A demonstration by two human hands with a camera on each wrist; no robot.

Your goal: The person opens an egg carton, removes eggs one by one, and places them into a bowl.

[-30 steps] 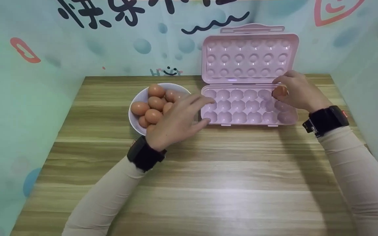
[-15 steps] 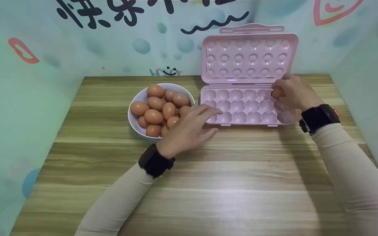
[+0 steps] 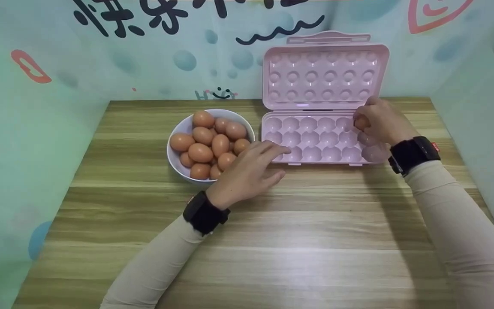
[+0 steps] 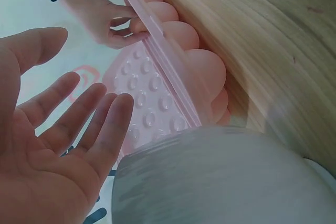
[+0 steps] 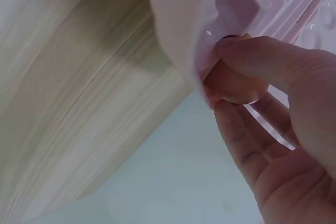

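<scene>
My right hand (image 3: 387, 122) pinches a brown egg (image 3: 361, 122) at the back right cup of a pink egg carton (image 3: 310, 138). In the right wrist view, thumb and fingers are around the egg (image 5: 239, 83), which sits low at the carton's end. The carton lid (image 3: 325, 77) stands raised behind. My left hand (image 3: 249, 174) holds nothing, its fingers loosely extended over the carton's front left corner, beside a white bowl (image 3: 172, 159) heaped with brown eggs (image 3: 200, 152). The left wrist view shows that palm (image 4: 58, 177) bare; the hand hides part of the bowl.
A wood-grain table (image 3: 315, 231) carries the carton and bowl side by side near its back edge. A printed backdrop (image 3: 144, 60) rises behind and along both sides. The bowl's outer wall (image 4: 220, 177) fills the lower left wrist view.
My right hand has turned and brought the egg down into the corner cup. The left hand has shifted right and toward the front, uncovering more eggs in the bowl.
</scene>
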